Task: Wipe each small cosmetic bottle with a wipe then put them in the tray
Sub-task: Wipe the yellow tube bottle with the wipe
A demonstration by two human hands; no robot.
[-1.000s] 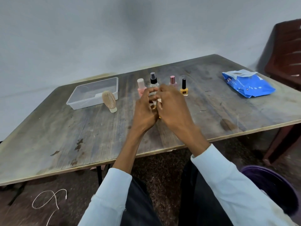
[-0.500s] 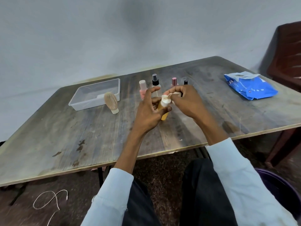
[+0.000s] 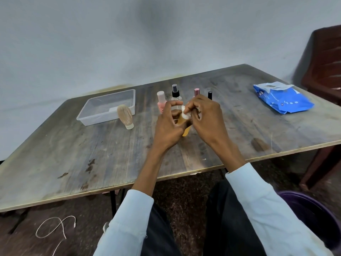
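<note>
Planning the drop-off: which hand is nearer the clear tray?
Left. The left hand grips the orange bottle right of the clear tray; the right hand, pinching the wipe, is farther right.

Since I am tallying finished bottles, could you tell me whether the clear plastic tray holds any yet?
None visible: the clear plastic tray shows only its bare floor, and the beige bottle stands outside it.

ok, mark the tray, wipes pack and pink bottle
tray (image 3: 96, 118), head view, near wall
wipes pack (image 3: 282, 100), head view, blue front face
pink bottle (image 3: 160, 103), head view, pink body below cap
</note>
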